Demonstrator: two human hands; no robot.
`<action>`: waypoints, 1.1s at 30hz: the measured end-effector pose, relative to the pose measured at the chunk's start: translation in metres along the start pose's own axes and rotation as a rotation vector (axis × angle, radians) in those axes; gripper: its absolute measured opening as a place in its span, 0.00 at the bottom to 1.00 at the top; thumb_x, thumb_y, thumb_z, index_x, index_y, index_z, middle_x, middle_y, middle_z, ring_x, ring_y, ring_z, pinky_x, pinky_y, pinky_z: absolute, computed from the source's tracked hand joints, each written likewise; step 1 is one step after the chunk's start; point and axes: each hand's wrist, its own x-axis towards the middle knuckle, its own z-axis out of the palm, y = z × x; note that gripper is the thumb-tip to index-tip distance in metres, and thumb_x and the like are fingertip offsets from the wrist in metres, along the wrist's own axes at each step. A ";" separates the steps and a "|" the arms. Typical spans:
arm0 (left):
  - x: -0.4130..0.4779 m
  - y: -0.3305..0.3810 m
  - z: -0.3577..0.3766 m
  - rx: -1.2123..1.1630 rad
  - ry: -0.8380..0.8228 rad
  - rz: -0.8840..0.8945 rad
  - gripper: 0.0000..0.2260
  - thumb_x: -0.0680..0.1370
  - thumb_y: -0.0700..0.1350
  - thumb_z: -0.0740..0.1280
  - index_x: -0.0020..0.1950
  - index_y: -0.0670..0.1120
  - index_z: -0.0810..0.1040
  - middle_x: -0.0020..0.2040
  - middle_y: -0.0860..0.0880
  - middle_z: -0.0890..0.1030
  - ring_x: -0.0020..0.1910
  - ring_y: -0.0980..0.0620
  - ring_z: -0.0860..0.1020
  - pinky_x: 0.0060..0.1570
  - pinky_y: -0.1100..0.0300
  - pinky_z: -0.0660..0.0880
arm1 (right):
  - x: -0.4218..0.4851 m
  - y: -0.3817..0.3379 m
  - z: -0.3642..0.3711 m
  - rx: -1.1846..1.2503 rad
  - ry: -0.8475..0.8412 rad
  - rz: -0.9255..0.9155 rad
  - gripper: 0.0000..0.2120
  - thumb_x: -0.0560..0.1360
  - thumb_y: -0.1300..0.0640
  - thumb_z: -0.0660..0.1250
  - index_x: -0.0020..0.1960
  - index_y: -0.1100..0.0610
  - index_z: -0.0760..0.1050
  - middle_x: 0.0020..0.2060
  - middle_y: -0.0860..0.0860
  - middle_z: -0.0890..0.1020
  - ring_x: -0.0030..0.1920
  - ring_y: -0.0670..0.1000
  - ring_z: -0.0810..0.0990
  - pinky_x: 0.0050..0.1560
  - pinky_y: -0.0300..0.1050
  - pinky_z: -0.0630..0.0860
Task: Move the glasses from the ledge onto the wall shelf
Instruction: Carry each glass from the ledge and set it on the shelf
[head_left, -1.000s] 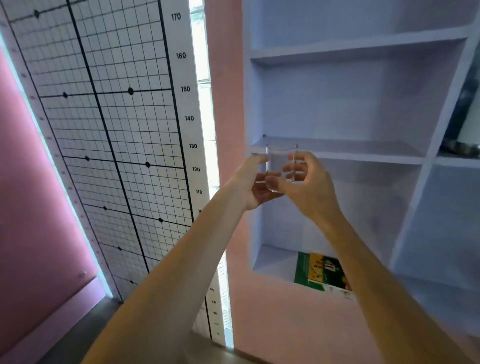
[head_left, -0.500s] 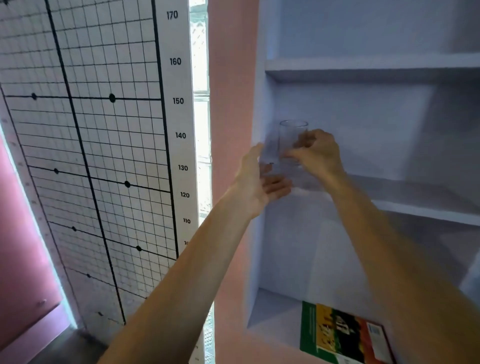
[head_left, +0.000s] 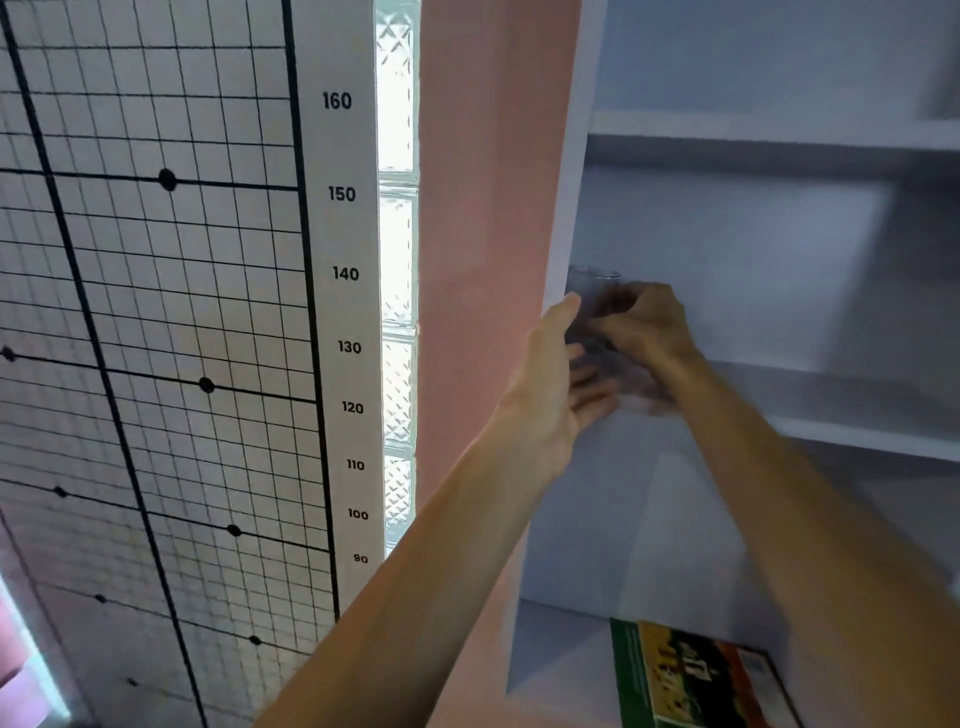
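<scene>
- While both arms are reaching up toward the wall shelf (head_left: 857, 400), the right hand (head_left: 647, 325) is gripping the clear glass (head_left: 592, 299) from its 3 o'clock side.
- The glass is standing upright at the shelf's left end (whether it is touching the board is blurred).
- The left hand (head_left: 558, 384) is hovering at the glass's 8 o'clock, fingers spread and grasping nothing.
- A book (head_left: 696, 675) is lying 1 shelf lower, at 6 o'clock.

Both bare forearms reach up and forward from the lower edge of the view, converging near the middle. The right hand (head_left: 647, 325) is raised highest, its fingers curled around a clear glass (head_left: 592, 306), seemingly gripping it, though motion blur softens the fingers. The left hand (head_left: 558, 384) sits just below and left, palm turned inward, fingers loosely spread, thumb pointing up beside the glass.
</scene>
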 end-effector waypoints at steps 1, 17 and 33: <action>0.001 -0.001 -0.001 0.002 -0.004 0.004 0.25 0.78 0.60 0.65 0.66 0.42 0.75 0.60 0.41 0.80 0.56 0.44 0.81 0.54 0.53 0.79 | -0.001 0.000 0.001 -0.017 0.001 0.008 0.19 0.62 0.51 0.83 0.50 0.55 0.85 0.45 0.53 0.88 0.49 0.54 0.87 0.56 0.55 0.84; -0.008 -0.013 -0.015 -0.076 -0.130 -0.017 0.16 0.80 0.56 0.63 0.50 0.44 0.80 0.48 0.42 0.85 0.48 0.44 0.85 0.54 0.50 0.82 | -0.024 -0.004 -0.010 -0.120 0.102 -0.044 0.27 0.74 0.44 0.75 0.68 0.55 0.75 0.58 0.50 0.83 0.57 0.49 0.83 0.57 0.46 0.82; -0.158 -0.308 0.134 0.186 -0.624 -0.774 0.22 0.81 0.60 0.58 0.59 0.44 0.81 0.55 0.43 0.82 0.54 0.45 0.79 0.51 0.52 0.77 | -0.424 0.135 -0.210 -0.158 0.556 0.406 0.13 0.69 0.37 0.72 0.52 0.38 0.82 0.49 0.40 0.87 0.47 0.42 0.87 0.52 0.48 0.85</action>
